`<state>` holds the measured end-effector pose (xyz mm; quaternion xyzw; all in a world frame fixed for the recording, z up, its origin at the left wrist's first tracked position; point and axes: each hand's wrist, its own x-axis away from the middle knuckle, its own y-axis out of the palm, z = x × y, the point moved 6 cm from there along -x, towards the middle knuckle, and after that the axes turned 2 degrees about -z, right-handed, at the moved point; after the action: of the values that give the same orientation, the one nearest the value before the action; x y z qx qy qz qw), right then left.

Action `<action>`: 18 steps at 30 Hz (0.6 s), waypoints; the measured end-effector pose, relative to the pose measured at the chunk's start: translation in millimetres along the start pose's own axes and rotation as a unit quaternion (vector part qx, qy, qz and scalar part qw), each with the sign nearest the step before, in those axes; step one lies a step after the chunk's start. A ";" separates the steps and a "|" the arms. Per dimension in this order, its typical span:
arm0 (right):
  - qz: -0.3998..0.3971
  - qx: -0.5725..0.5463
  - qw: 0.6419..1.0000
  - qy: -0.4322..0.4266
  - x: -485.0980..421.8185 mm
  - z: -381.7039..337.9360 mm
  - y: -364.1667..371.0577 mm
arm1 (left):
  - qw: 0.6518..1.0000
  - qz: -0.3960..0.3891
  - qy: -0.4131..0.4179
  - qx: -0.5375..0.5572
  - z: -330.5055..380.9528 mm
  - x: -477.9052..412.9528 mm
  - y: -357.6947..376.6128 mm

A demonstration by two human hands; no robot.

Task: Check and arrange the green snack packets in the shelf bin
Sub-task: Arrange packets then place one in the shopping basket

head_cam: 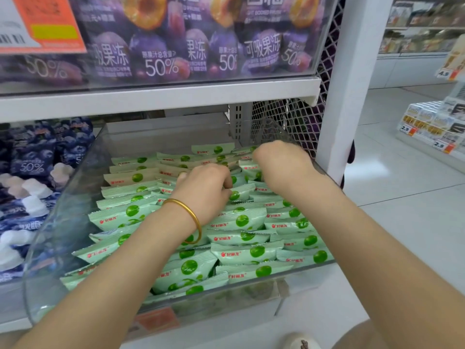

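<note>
Fingertips of L hand (pixel 203 190) were buried among green packets (pixel 241 220). R hand (pixel 281 167) showed only its back, fingers tucked under, so grip unclear on both. Purple pouches (pixel 161 39) were cut off at top edge, blue pouches (pixel 32 152) at left. Far-right shelves (pixel 422 28) were blurred. Orange label (pixel 156 321) below bin front was unreadable. Shoe (pixel 302 342) was cut off at btm.

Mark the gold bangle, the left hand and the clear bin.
gold bangle (pixel 191 210): head view, on the band's top curve over the wrist.
left hand (pixel 203 190): head view, back of the hand.
clear bin (pixel 75 177): head view, its bare left wall.
</note>
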<state>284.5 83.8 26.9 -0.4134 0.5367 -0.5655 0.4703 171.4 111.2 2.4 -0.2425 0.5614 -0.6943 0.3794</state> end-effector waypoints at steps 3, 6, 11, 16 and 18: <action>-0.036 -0.026 0.999 -0.009 -8.4 10.9 15.3 | 1.000 -0.005 0.002 0.010 -1.3 0.1 -0.1; 0.109 -0.023 0.994 -0.010 4.7 16.3 1.5 | 1.000 -0.002 0.006 0.024 -3.1 -0.3 -0.8; 0.173 -0.119 0.975 -0.075 31.1 2.0 11.0 | 0.999 -0.005 0.016 0.029 -4.4 -0.1 0.7; 0.083 -0.153 0.981 -0.086 30.3 1.9 34.7 | 0.999 -0.005 0.030 0.029 -4.6 -0.2 2.0; 0.027 -0.179 0.980 -0.084 24.3 2.6 44.5 | 0.999 -0.007 0.031 0.029 -4.3 0.0 2.1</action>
<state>285.7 60.4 -18.2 -0.5221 0.5986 -0.4111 0.4473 168.6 113.5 -0.7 -0.2142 0.5506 -0.7202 0.3638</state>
